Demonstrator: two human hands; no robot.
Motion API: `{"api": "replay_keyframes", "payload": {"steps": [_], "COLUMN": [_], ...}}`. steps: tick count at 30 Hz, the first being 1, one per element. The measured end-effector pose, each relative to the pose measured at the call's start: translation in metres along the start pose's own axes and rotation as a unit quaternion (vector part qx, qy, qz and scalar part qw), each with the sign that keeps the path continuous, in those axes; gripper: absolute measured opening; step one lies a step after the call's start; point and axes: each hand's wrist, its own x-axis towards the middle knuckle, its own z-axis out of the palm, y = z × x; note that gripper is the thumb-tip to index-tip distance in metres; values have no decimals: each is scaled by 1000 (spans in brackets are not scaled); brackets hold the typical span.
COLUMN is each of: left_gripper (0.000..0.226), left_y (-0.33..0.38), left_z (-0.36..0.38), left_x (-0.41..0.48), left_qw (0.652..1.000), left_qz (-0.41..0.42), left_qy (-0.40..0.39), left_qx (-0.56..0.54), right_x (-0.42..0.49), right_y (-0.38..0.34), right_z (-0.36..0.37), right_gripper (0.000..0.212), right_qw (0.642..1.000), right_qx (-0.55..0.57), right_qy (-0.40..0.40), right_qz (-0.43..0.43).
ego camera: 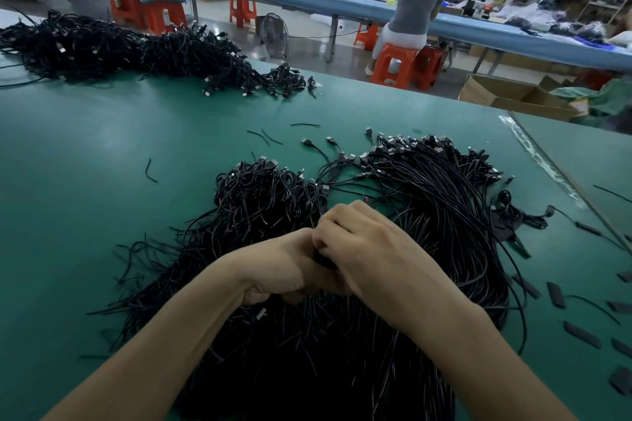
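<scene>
The left hand and the right hand meet at the centre of the view and touch each other. Both have curled fingers closed on a small bunch of black cables. Only a short dark part of this bunch shows between the hands, so its direction cannot be told. The fingertips of the left hand are hidden under the palm. The bunch is just above a large heap of USB cables on the green table. The long axis of this heap runs from 6 o'clock, near the person, toward 1 o'clock, and the plugs point to the far end. Its near end is cut off by the lower edge and partly covered by the forearms. A heap of looped cables lies at 11 o'clock from the hands and touches the large one. Another cable pile lies well apart at 10 o'clock. Short black strips lie at 4 o'clock, and what they are is hard to tell. At 1 o'clock a person in a grey shirt sits on an orange stool, with the back to the camera.
</scene>
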Motion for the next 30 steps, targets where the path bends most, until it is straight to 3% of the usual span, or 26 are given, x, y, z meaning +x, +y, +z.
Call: {"api": "replay_keyframes", "payload": {"steps": [11,19,23,25,27,30], "left_gripper": [39,10,12,19,8,17], "left_y": [-1,-1,-4,-3,-2,-6], "left_z": [0,0,-2,-2,-2,-5], "left_x": [0,-1,0,1,1,1], "left_qw": [999,997,996,981,956,935], "left_qz": [14,14,-10,-19,-28,-7], "left_qy": [20,57,38,6,-23,-55], "left_qx": [23,42,-82,-195,-290,-351], "right_x": [4,4,0,-1,-3,-4], "right_y": [-3,-15,-10,-6,-3,1], "right_z": [3,2,2,4,6,6], "right_gripper": [19,33,29,26,25,27], "right_qw": [999,996,997,996,995,991], "right_qx": [7,-75,-31,-13,-4,15], "right_qy": [-10,-11,36,59,80,117], "right_qz": [46,56,64,70,67,57]}}
